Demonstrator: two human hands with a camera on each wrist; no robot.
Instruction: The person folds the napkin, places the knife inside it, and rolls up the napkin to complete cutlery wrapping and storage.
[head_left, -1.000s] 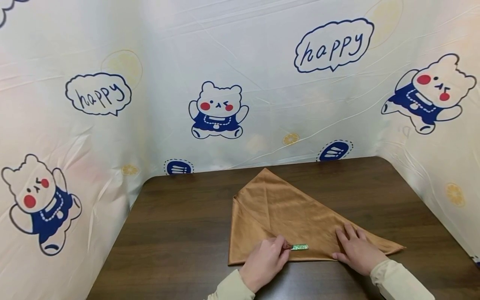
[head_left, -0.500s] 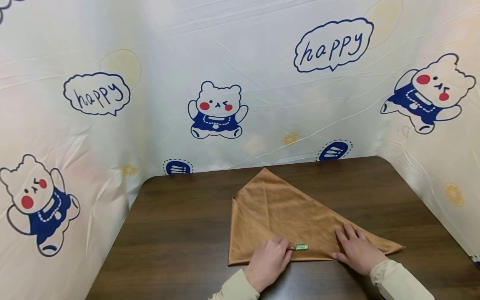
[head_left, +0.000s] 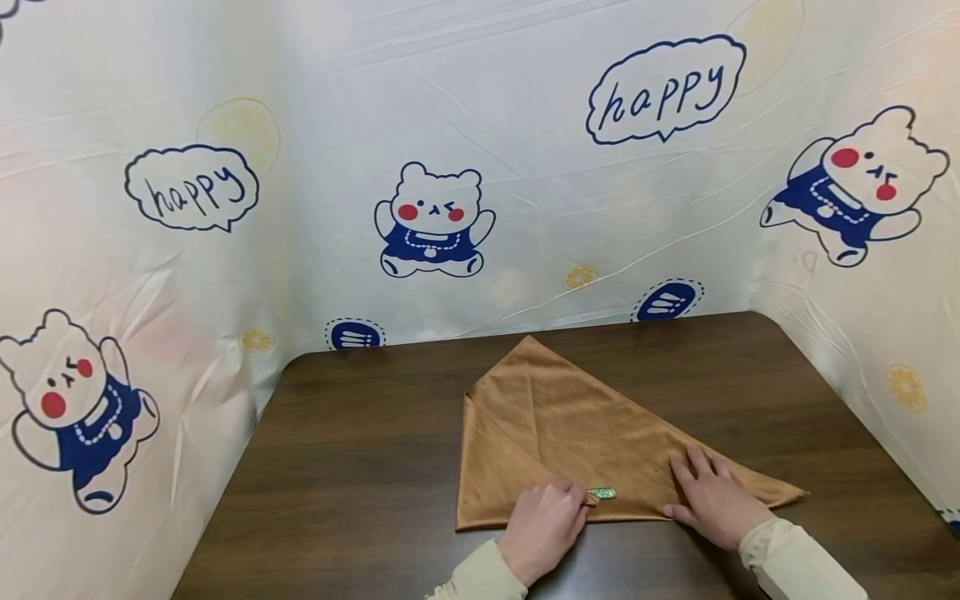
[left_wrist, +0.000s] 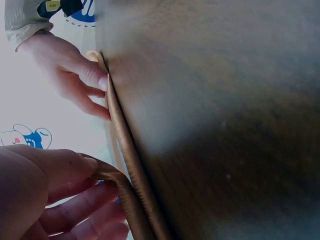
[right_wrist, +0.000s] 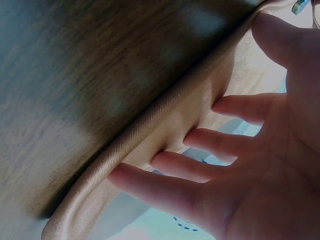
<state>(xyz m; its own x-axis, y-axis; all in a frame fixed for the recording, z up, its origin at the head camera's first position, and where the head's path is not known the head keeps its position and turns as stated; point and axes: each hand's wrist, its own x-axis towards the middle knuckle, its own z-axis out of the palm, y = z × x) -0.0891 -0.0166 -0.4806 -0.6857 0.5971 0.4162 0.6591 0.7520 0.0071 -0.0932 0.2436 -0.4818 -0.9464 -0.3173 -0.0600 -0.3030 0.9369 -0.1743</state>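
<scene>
A shiny brown cloth lies folded on the table, with one point toward the back and another at the right. My left hand pinches a folded corner of it between thumb and fingers near the front edge. In the left wrist view the pinched cloth is lifted a little over the layer below. Right at those fingertips is a small green patterned strip, partly hidden by the corner. My right hand presses its spread fingertips on the cloth's right part, the fingers fairly straight in the right wrist view.
The dark wooden table extends around the cloth on all sides. A white curtain printed with bears and "happy" bubbles hangs behind the table and along both sides.
My left hand has moved a little to the right with the pinched corner, which covers more of the green strip. My right hand has stayed in place.
</scene>
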